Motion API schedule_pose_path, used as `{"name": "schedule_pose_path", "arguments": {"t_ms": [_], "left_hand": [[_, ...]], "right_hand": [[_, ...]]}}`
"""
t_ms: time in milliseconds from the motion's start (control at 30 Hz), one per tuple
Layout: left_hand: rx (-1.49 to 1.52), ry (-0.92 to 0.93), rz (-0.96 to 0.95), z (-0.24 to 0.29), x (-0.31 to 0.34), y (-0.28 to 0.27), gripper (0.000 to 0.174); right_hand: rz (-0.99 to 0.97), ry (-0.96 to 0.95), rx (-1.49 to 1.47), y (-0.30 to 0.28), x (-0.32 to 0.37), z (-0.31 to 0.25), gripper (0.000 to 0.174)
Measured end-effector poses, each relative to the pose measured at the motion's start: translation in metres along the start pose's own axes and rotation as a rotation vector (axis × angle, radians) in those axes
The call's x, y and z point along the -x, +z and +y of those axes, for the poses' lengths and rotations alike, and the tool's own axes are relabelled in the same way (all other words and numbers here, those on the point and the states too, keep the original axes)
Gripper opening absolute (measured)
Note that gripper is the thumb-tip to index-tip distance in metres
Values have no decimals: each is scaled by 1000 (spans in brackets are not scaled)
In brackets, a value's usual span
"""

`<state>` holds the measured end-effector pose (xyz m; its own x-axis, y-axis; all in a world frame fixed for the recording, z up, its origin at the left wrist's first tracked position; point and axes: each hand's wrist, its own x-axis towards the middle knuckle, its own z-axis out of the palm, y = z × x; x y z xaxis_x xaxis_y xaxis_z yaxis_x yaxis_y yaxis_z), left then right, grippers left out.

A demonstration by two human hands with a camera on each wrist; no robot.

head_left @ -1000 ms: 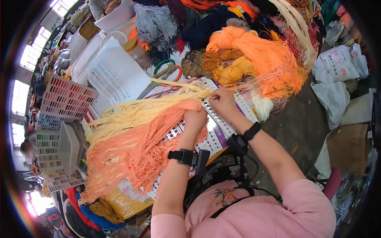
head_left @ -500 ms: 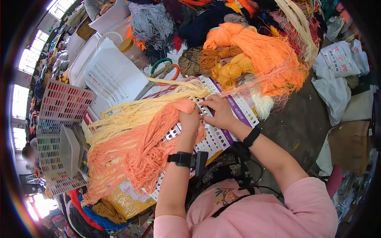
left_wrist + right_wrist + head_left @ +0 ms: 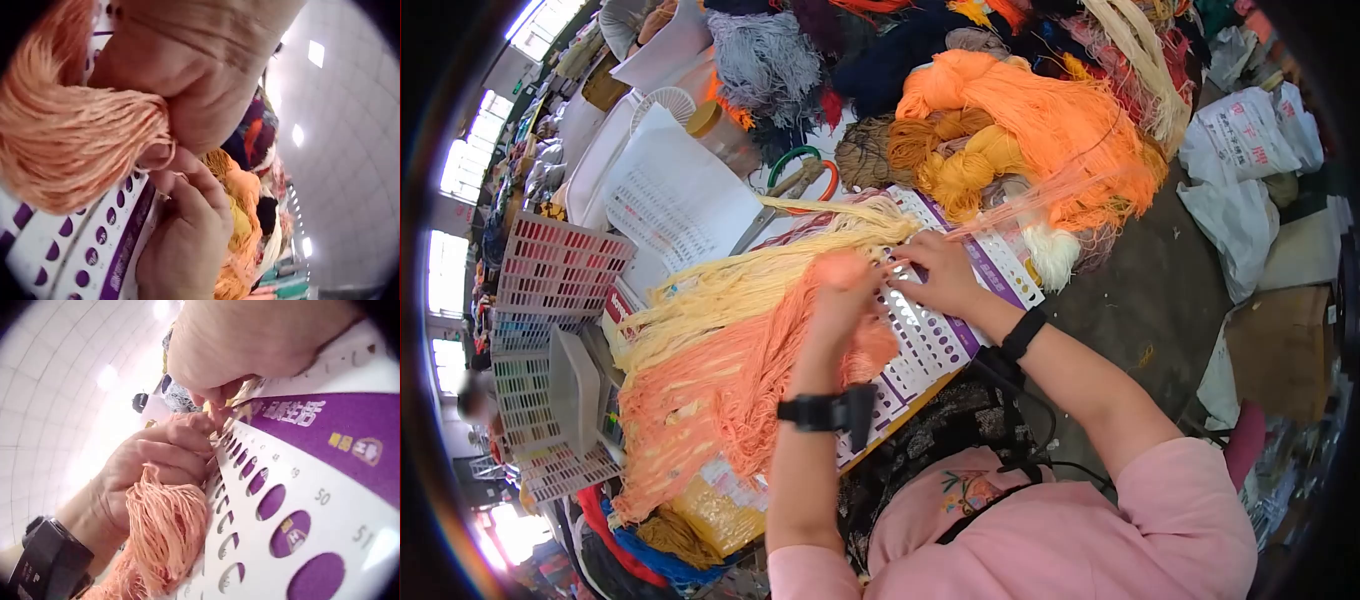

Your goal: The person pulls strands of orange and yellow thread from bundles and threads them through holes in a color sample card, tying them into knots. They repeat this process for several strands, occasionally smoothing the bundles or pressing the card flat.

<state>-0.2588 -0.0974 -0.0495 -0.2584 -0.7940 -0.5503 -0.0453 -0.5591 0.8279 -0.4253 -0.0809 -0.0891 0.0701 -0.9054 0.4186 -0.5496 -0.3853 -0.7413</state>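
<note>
1. Nearest, we see the left hand (image 3: pixel 840 285) lifted above the punched card (image 3: pixel 930 350), wrist bent. Its fingers are curled tight round the head of the peach yarn bundle (image 3: pixel 720 390), which trails away toward eight o'clock.
2. At three o'clock of it, the right hand (image 3: pixel 935 275) lies palm down on the card, fingers narrowed to pinch a thin peach strand (image 3: pixel 153 167) at a hole.
3. Farther off, at eleven o'clock, we find pale yellow yarn (image 3: pixel 740 285). At one o'clock lies an orange heap (image 3: pixel 1070 130).
</note>
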Motion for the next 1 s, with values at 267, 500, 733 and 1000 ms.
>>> {"name": "schedule_pose_path", "arguments": {"t_ms": [267,500,733,1000], "left_hand": [[568,419,411,27,118,-233,23],[484,381,309,15,184,-138,23],[774,415,42,-17,174,-31,36],[956,468,-117,-32,198,-31,45]], "right_hand": [[-64,3,221,3,1,-7,39],[-100,-21,284,6,1,-6,41],[-253,153,-434,5,19,-108,7],[-615,621,-1144,15,30,-191,9]]}}
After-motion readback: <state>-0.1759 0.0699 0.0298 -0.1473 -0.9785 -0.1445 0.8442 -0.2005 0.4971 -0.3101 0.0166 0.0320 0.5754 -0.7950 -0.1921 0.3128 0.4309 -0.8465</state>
